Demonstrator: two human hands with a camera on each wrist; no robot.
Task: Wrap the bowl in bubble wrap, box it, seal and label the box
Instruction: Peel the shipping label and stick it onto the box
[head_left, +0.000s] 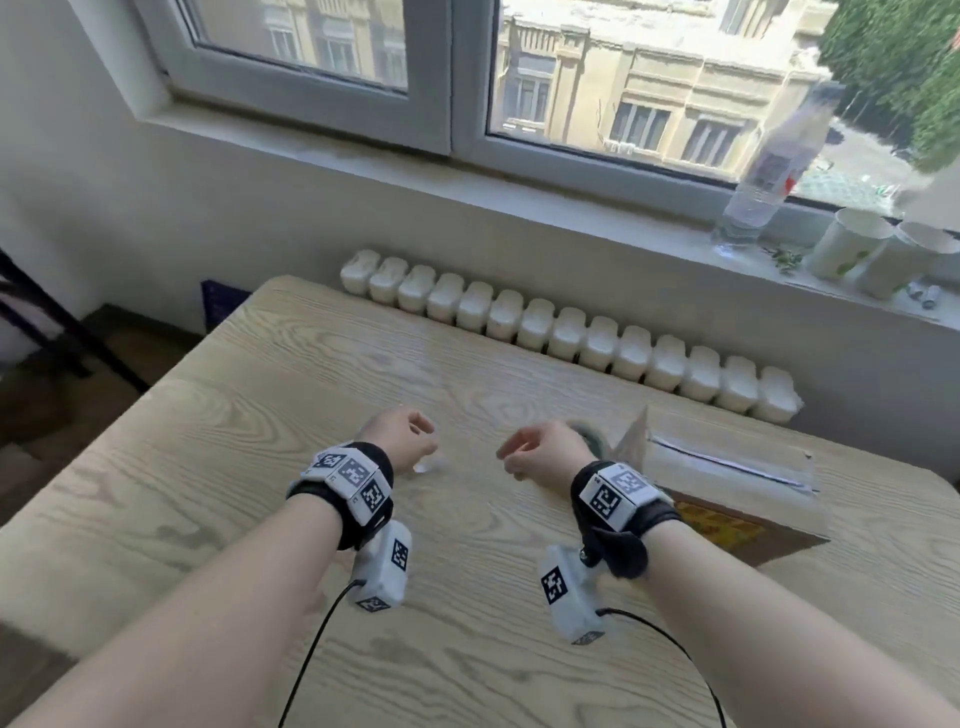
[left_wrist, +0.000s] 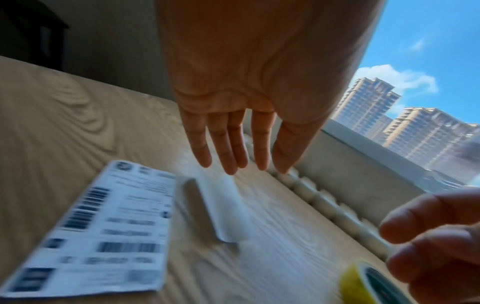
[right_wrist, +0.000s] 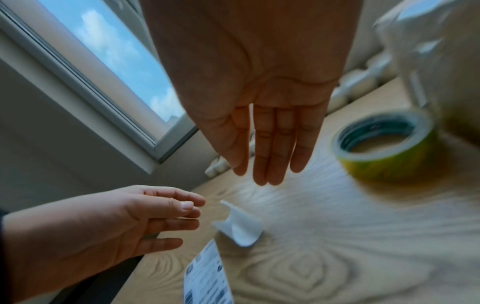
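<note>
Hovering with fingers straight and holding nothing, the left hand (left_wrist: 249, 98) is nearer the shipping label (left_wrist: 103, 232), lying flat beneath it; right hand (right_wrist: 259, 98) likewise empty.

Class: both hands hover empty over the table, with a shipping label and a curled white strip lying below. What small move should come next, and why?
Probably the left hand should pick up the shipping label lying flat on the table. The box already looks taped shut, and both hands are open and empty, so labelling seems to be what remains.
</note>
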